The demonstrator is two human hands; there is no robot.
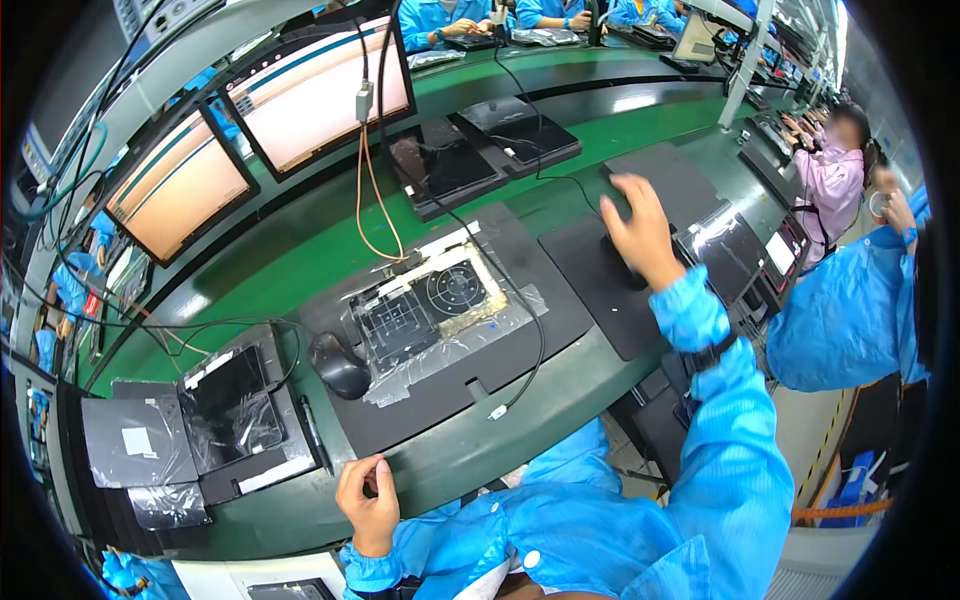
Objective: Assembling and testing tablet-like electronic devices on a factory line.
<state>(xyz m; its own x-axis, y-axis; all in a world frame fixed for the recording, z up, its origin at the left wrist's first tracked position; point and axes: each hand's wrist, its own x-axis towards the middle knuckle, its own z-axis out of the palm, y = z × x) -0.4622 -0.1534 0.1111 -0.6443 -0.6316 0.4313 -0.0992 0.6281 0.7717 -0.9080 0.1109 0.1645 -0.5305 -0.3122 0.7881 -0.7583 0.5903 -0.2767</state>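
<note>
My right hand (pixel 643 232) is raised above a dark mat (pixel 590 265), with its fingers spread. A dark rounded object (pixel 628 272), partly hidden, lies under that hand; I cannot tell whether they touch. My left hand (pixel 368 505) is at the table's front edge, fingers curled in and the thumb against them, with nothing visible in it. Between the hands, a flat panel with black grid and circle patterns (pixel 430 305) lies in clear film on a grey foam pad (pixel 400 427). A black computer mouse (pixel 340 365) sits beside it, and a cable's light plug (pixel 497 412) lies in front.
Two monitors (pixel 320 95) (pixel 180 185) stand at the back left. Film-wrapped laptops (pixel 235 410) (pixel 725 245) lie at both sides, and dark panels (pixel 445 165) at the back. A cable (pixel 362 200) hangs over the middle. A person in blue (pixel 840 310) is close on the right.
</note>
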